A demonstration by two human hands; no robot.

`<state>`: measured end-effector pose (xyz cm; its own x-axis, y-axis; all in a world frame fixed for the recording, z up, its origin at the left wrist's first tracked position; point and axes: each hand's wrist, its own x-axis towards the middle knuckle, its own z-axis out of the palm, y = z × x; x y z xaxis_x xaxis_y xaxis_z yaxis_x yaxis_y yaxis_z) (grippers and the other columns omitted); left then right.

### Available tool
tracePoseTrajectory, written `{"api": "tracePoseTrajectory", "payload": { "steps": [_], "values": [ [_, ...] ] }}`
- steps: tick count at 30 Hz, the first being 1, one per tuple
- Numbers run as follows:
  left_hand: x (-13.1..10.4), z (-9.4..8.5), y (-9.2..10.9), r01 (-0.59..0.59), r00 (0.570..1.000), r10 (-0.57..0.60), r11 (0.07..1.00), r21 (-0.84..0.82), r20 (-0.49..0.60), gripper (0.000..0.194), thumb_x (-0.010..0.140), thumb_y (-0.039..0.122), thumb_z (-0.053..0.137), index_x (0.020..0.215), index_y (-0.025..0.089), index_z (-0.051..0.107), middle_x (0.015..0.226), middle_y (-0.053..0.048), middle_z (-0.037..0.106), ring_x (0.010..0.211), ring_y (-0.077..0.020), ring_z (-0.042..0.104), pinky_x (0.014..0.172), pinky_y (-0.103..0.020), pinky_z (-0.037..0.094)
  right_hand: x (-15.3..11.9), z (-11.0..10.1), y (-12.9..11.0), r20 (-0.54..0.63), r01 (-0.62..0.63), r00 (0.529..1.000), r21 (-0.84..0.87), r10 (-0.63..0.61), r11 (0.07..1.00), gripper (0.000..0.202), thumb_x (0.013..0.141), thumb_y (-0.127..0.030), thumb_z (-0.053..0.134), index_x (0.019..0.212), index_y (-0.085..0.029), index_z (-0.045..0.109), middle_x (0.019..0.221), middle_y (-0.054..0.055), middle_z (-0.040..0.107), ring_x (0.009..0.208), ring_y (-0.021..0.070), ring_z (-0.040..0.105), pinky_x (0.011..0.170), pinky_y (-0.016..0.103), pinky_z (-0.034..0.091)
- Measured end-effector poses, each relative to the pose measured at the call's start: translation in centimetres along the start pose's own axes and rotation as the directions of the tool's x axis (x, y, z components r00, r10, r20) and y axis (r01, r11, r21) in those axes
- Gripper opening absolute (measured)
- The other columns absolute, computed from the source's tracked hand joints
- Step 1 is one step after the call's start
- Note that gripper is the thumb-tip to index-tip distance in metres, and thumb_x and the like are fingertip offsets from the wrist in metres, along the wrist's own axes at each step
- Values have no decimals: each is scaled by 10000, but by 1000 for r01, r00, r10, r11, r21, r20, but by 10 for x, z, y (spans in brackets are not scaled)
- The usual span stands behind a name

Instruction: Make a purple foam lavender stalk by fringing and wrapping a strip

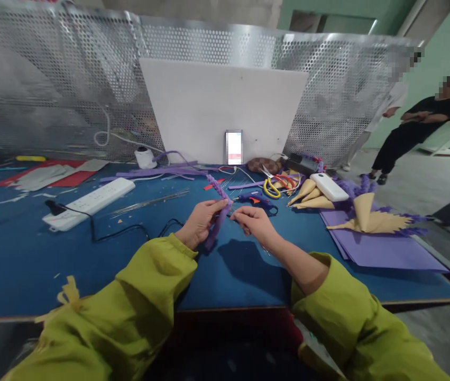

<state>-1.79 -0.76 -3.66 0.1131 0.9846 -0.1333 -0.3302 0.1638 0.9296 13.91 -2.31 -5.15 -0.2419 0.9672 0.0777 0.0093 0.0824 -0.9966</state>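
My left hand (202, 221) pinches a purple paper flower strip (217, 226), whose fringed tip points up and to the left while a flat tail hangs below the fingers. Close on its right, my right hand (253, 221) is closed, thumb and fingertips pressed together near a thin dark piece by the strip. What exactly the right fingers grip is too small to tell. A blue glue gun (257, 200) lies just behind the right hand, with yellow-handled scissors (271, 188) beyond it.
A white power strip (92, 202) with a black cord lies left. At right, purple sheets (387, 246) carry a paper-wrapped flower bundle (383, 222), near a white box (330, 187). A lit phone (234, 148) leans on a white board (225, 100). Two people stand beyond the table at right.
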Motion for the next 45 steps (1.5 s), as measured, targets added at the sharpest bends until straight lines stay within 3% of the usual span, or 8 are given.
{"api": "tracePoseTrajectory", "payload": {
  "steps": [5,9,16,20,27,36,42,45],
  "values": [
    [1,0,-4,-45,999,47,998,48,-23,301,541,353,877,678,115,753,643,-32,693,552,-89,528,555,-220,391,0,-7,1,37,17,999,-64,-15,998,265,761,-403,612,703,-154,682,493,-51,483,383,67,408,409,223,309],
    [-7,5,-7,14,999,-17,997,77,43,291,548,356,865,693,123,768,623,-36,687,546,-101,537,546,-226,388,5,-23,-8,-140,108,983,-76,-118,991,317,773,-466,651,705,-158,685,545,-29,511,469,87,463,475,235,363],
    [-23,14,-19,92,969,-128,982,168,213,249,611,365,839,712,146,777,647,-31,700,555,-106,559,551,-223,404,10,-28,-6,42,-30,999,156,24,987,334,582,-380,834,768,-157,668,575,-45,567,471,67,445,475,217,353],
    [-25,15,-22,94,956,-147,974,207,253,238,619,369,834,708,154,781,646,-32,704,569,-105,566,583,-224,416,11,-27,-2,-19,-42,999,193,47,980,397,694,-519,755,649,-166,577,492,-53,506,425,66,424,446,215,323],
    [-28,15,-23,67,918,-184,945,320,352,187,642,352,823,709,180,794,718,-47,735,656,-123,600,676,-239,443,15,-35,-4,-97,-51,992,289,82,956,453,663,-567,772,619,-173,555,514,-52,481,425,65,404,418,214,309],
    [-29,15,-23,112,888,-244,937,331,390,228,622,357,834,719,155,793,711,-55,724,654,-129,593,656,-239,435,15,-41,-7,-137,-61,985,270,102,961,457,710,-612,717,749,-158,687,639,6,600,465,71,437,416,206,351],
    [-25,12,-24,99,920,-201,950,297,336,208,650,356,807,736,168,787,695,-37,709,598,-106,548,584,-225,395,13,-37,-9,69,-102,993,134,93,986,429,560,-457,874,779,-137,691,651,14,640,495,78,486,445,207,389],
    [-26,12,-25,96,920,-210,939,329,332,200,673,364,788,727,171,786,647,-31,688,545,-98,507,525,-220,360,16,-41,-10,-110,-95,986,221,122,971,448,654,-557,790,780,-142,678,659,17,633,462,67,461,409,204,358]
  ]
}}
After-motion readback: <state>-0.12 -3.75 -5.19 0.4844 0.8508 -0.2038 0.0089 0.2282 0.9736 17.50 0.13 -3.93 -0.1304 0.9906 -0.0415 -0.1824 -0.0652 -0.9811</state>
